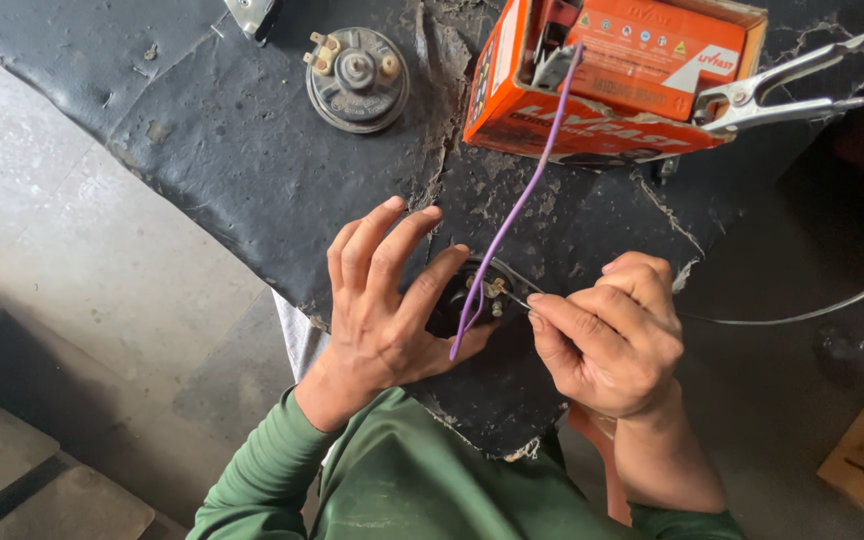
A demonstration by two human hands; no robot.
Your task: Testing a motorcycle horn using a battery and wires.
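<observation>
Holding a small round black horn (467, 300) at the near edge of the counter (232, 150), the left hand (382, 310) is cupping it, fingers curled around its rim. Right hand (607, 340) is pinching a thin metal probe (514, 285) between thumb and forefinger, tip touching the horn's terminals. Purple wire (517, 205) is running from the horn up to the orange battery (602, 80), where it is hanging at a terminal. Metal clamp (772, 90) with a grey cable is biting the battery's right corner. Second horn (357, 78) is sitting well apart, top centre. Step looks like wiring or testing the horn's terminals; next move seems to call for steady probe contact while the horn is being kept from turning.
</observation>
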